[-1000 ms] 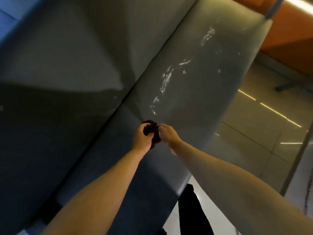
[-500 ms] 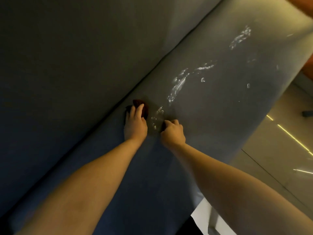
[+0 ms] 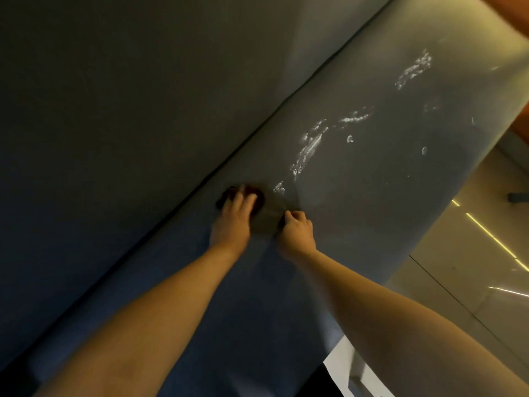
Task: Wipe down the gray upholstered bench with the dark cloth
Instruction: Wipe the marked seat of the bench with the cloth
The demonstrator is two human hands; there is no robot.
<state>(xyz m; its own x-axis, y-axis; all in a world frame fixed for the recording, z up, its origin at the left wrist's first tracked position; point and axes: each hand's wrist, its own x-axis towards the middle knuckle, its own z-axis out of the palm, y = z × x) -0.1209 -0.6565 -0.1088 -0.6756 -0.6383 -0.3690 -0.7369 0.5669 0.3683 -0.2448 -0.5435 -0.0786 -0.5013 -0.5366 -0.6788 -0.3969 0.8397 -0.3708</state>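
The gray upholstered bench seat (image 3: 378, 202) runs diagonally, with its backrest (image 3: 137, 110) to the left of a dark seam. White foamy streaks (image 3: 310, 147) lie on the seat beyond my hands. The dark cloth (image 3: 259, 197) lies on the seat close to the seam, spread out between my hands. My left hand (image 3: 232, 222) presses on it with straight fingers. My right hand (image 3: 297, 233) has curled fingers that pinch the cloth's near right edge.
Shiny beige floor tiles (image 3: 469, 253) with reflected light strips lie to the right of the seat's front edge. An orange wall (image 3: 523, 116) shows at the far right. A white floor patch (image 3: 340, 365) sits below the bench edge.
My hands went from bunching the cloth together to apart on the seat. The left hand flattened onto the cloth by the seam, and the cloth now stretches between both hands.
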